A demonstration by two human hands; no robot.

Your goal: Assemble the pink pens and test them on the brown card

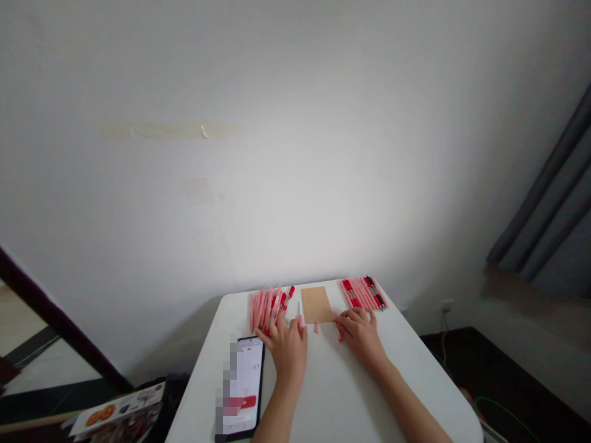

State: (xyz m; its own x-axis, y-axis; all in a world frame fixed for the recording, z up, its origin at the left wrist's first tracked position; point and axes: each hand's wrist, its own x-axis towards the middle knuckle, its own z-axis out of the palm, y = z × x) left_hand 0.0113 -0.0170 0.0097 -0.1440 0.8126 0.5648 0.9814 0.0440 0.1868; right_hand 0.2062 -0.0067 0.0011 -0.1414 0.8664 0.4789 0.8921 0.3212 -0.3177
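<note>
Resting on the white table, my left hand (287,344) has its fingers spread at the near ends of a loose pile of pink and red pens (263,306). Beside that hand's fingertips lies a slim pink-and-white pen part (300,315). My right hand (364,337) is low over the table with its fingers apart, touching or nearly touching a small pink piece (340,335). Between the hands is a brown rectangular card (317,304), with another small pink piece (316,327) at its near edge. Whether either hand pinches a small part is hard to make out.
A row of pink, red and black pens (364,293) lies at the table's back right. The phone (247,381), its screen lit, lies left of my left forearm. The white table (323,394) stands against a wall (323,184); a box (120,409) is at lower left.
</note>
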